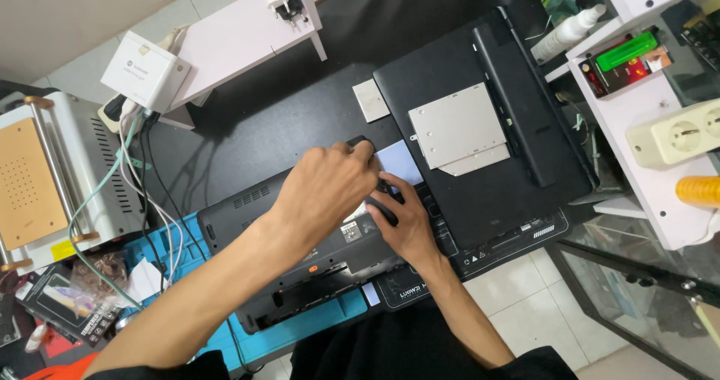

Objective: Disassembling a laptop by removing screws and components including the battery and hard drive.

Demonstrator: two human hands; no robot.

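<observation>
A black laptop base (255,207) lies upside down on the dark work mat (285,117). My left hand (322,192) is over its middle, fingers pinched on a small black part (358,141) at the base's far edge. My right hand (405,222) rests beside it with fingers pressed on the open compartment, next to a pale blue rectangular panel (401,162). What lies under the hands is hidden. A silver optical drive (457,129) lies on a black cover panel (465,95) to the right.
A small grey square plate (370,100) sits on the mat. White shelving (637,102) with a power strip (675,134), green lighter and white bottle (566,33) stands at right. A white adapter box (146,71), cables and a machine (45,177) are at left. Blue mat (300,327) lies underneath.
</observation>
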